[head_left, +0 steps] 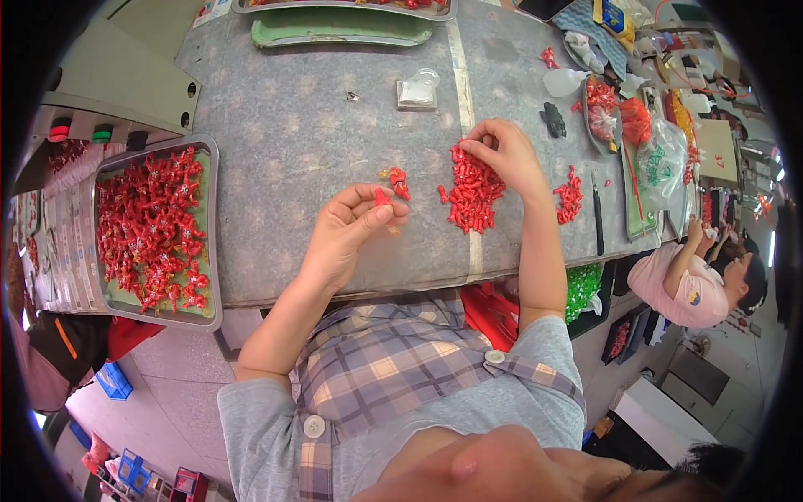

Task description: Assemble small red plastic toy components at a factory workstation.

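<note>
- Nearest, at far L: grey tray (217, 251), heaped w/ red pieces (150, 226), some w/ yellow bits; too tangled to count.
- Next, L hand (347, 226): fingers closed, thumb vs. index, pinching small red piece (382, 198) above surface (293, 159). Shape of piece mostly hidden by fingers; long axis impossible to make out.
- To the R, well apart from L hand: red pile (475, 199), long axis running near-to-far. Between them, close to pile's L edge, one loose red bit (442, 194).
- Further R: smaller red heap (570, 197), then dark slim tool (597, 213), lying near-to-far.
- Just beyond L fingertips: red figure w/ yellow bits (399, 184); contact w/ fingers unclear.
- R hand (506, 157), much nearer to pile than L: at pile's far end, pile on the near side of fingers. Thumb & index bent close together; can't tell if gripping a bit or only touching, tips partly masked.
- Farther: black lump (553, 120) at R; clear case (416, 90) mid-surface, contents hard to read.
- Farthest: green tray (343, 29), w/ another tray above it cut off by top edge.
</note>
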A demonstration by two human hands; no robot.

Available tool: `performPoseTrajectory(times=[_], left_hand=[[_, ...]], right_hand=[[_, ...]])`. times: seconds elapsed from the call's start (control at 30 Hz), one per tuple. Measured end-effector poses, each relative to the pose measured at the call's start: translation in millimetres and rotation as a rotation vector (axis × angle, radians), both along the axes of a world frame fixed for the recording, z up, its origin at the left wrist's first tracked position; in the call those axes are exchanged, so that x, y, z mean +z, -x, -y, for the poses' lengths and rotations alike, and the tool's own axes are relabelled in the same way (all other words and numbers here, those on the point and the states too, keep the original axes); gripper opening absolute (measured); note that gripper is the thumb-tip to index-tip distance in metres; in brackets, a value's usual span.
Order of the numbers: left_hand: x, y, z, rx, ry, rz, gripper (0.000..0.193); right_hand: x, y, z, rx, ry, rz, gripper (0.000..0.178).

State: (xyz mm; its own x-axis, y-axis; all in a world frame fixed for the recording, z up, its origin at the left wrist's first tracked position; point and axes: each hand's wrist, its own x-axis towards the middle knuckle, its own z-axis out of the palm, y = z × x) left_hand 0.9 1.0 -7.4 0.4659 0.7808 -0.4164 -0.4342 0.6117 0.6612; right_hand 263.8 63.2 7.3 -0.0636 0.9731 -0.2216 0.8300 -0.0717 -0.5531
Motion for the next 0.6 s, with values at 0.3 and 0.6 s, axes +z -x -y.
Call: performPoseTrajectory(times=[0.3,0.6], left_hand=[[3,-15,4,-0.051,-0.031,0.035,0.019],[3,-26,26,0.151,-0.446,-0.323,0.023]], right_hand=[[27,33,53,-0.16,0.041,-0.967,0.009],[1,82,94,-0.151,-0.216,-0.992,0.008]])
